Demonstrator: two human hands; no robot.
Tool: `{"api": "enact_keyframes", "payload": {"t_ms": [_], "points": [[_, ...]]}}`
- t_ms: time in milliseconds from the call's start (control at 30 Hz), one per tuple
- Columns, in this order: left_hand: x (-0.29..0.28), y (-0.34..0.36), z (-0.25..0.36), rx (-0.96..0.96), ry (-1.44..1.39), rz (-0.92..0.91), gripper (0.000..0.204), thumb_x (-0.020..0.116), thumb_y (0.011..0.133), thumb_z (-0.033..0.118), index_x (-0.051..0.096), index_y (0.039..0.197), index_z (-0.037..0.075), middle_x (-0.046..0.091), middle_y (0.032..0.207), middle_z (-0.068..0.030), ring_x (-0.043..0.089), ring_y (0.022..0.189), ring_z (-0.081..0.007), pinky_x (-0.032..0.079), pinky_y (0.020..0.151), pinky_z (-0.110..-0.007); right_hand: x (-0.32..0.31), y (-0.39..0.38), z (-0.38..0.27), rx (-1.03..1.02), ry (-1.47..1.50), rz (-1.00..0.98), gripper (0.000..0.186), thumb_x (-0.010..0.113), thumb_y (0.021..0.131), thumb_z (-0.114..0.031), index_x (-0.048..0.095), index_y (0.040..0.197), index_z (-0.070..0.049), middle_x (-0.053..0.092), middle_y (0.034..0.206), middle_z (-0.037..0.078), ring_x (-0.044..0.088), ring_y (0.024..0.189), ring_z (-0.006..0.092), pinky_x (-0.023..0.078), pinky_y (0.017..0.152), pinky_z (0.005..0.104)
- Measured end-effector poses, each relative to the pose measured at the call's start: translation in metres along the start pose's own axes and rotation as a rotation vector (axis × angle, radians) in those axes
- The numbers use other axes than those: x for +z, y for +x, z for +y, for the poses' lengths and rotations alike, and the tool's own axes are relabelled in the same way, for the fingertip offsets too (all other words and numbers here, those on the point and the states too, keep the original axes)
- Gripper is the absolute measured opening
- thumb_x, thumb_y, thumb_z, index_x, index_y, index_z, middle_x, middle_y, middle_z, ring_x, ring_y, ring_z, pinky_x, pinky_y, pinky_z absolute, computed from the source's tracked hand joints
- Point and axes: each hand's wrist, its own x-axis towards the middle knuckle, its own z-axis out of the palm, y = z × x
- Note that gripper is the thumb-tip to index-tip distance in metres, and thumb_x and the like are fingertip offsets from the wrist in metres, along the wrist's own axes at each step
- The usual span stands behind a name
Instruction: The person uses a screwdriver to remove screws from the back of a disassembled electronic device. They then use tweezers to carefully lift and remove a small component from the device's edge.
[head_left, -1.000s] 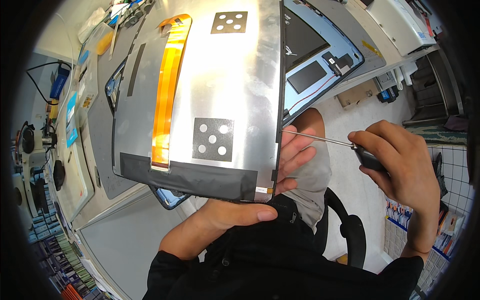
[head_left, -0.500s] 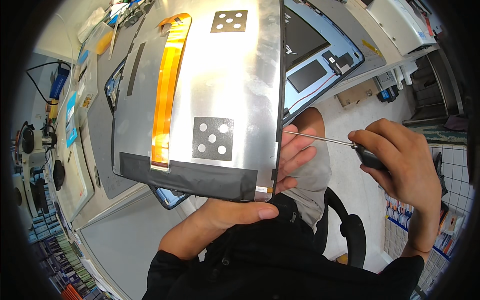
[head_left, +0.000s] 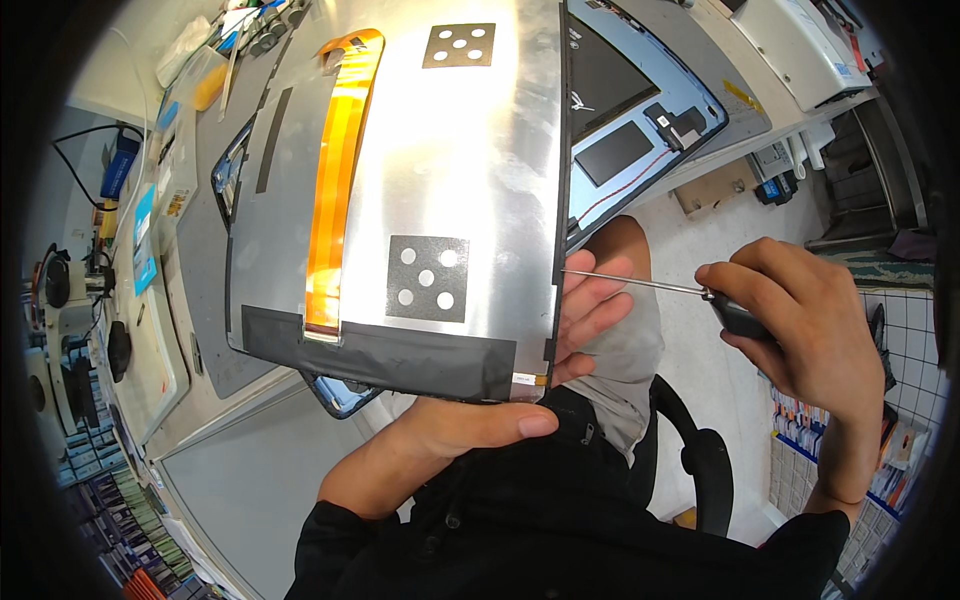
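Note:
A large display panel (head_left: 470, 170) stands with its silver back facing me. An orange ribbon cable (head_left: 332, 200) runs down that back, and black tape (head_left: 400, 353) crosses its lower part. My left hand (head_left: 490, 420) is closed on the panel's lower right corner, thumb on the near side and fingers behind the right edge. In my right hand (head_left: 800, 315) is a thin screwdriver (head_left: 655, 284), gripped by its dark handle. Its slim metal shaft points left, and the tip meets the panel's right edge; whether it goes in behind is hidden.
Behind the panel, a blue tablet housing (head_left: 690, 110) with a dark battery and a red wire lies on the grey mat (head_left: 745, 105). A white device (head_left: 800, 50) stands at the back right. Tools and a clear box crowd the left bench. A chair armrest (head_left: 710, 470) is beside my leg.
The panel has shifted very slightly to the right. Both hands and the screwdriver stay almost where they were.

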Motion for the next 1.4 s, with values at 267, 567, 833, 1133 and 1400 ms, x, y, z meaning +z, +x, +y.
{"api": "enact_keyframes", "payload": {"t_ms": [267, 567, 833, 1133, 1400], "points": [[-0.0003, -0.0002, -0.0003, -0.001, -0.012, 0.003, 0.116, 0.087, 0.068, 0.022, 0.012, 0.156, 0.01, 0.016, 0.162, -0.0185, 0.027, 0.147, -0.0276, 0.043, 0.106, -0.028, 0.0006, -0.0009, -0.0011, 0.013, 0.002, 0.008, 0.054, 0.078, 0.064, -0.012, 0.06, 0.114, -0.005, 0.061, 0.094, 0.012, 0.062, 0.074, 0.0284, 0.048, 0.059, 0.0377], [-0.0005, -0.0001, -0.0008, 0.004, -0.03, -0.003, 0.114, 0.085, 0.069, 0.018, 0.012, 0.157, 0.01, 0.015, 0.162, -0.0196, 0.026, 0.147, -0.028, 0.042, 0.107, -0.029, 0.0018, -0.0027, -0.0018, -0.002, 0.015, 0.019, 0.053, 0.078, 0.065, -0.013, 0.06, 0.114, -0.006, 0.06, 0.093, 0.011, 0.062, 0.074, 0.0283, 0.048, 0.059, 0.0379], [-0.0003, -0.0009, -0.0015, 0.013, -0.035, -0.005, 0.112, 0.084, 0.07, 0.015, 0.013, 0.157, 0.009, 0.013, 0.161, -0.0212, 0.027, 0.147, -0.0284, 0.041, 0.108, -0.03, 0.0028, -0.0048, -0.0029, -0.007, 0.027, 0.018, 0.051, 0.077, 0.067, -0.016, 0.06, 0.115, -0.006, 0.06, 0.092, 0.011, 0.062, 0.073, 0.0279, 0.048, 0.058, 0.0376], [0.0014, -0.0006, -0.0006, 0.018, -0.008, 0.008, 0.111, 0.084, 0.07, 0.018, 0.014, 0.156, 0.008, 0.018, 0.16, -0.0225, 0.034, 0.144, -0.0288, 0.047, 0.102, -0.029, 0.0034, -0.0068, -0.0038, -0.006, 0.027, 0.02, 0.049, 0.076, 0.069, -0.017, 0.06, 0.115, -0.007, 0.061, 0.093, 0.011, 0.062, 0.073, 0.0279, 0.048, 0.058, 0.0374], [0.0006, -0.0003, -0.0005, 0.023, 0.013, 0.013, 0.11, 0.084, 0.071, 0.018, 0.015, 0.156, 0.007, 0.02, 0.159, -0.0236, 0.037, 0.142, -0.0293, 0.049, 0.099, -0.029, 0.0046, -0.008, -0.0045, -0.006, 0.045, 0.018, 0.051, 0.077, 0.069, -0.017, 0.06, 0.116, -0.006, 0.06, 0.092, 0.011, 0.062, 0.073, 0.0279, 0.048, 0.058, 0.0373]]}}
